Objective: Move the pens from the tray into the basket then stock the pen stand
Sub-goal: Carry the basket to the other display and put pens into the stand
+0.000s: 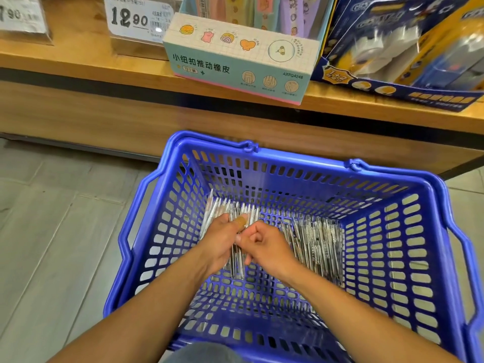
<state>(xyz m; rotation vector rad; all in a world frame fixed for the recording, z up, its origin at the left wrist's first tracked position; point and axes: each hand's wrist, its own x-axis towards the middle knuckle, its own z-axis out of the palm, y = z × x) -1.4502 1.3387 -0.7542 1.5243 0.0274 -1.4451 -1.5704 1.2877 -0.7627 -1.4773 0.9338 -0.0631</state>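
A bundle of slim clear-and-white plastic pens is being held low inside the blue perforated plastic shopping basket, near its left wall and just above its floor. The bundle is being gripped by the left hand, whose fingers are curled round the barrels; a tan plaster is being worn on one finger of that hand. The right hand is being pressed against the same bundle from the right, its fingers curled and pinching the pens, so that the two hands are touching each other. Pen tips are fanning out beyond the left hand toward the basket's far wall, and pen ends are sticking out below the hands toward its near wall.

A second, loose heap of similar clear pens is lying on the basket's floor, to the right of the hands and near the right wall. The basket's two blue handles are lying folded down along its rim.

The basket is resting on a grey tiled floor. Beyond the basket's far wall a light wooden shelf unit is standing. On its top, a pale cardboard display box printed with cartoon food drawings is sitting above the basket, a dark blue and yellow packaged item is lying to the right of that box, and a white price label reading 12.90 is standing to its left.
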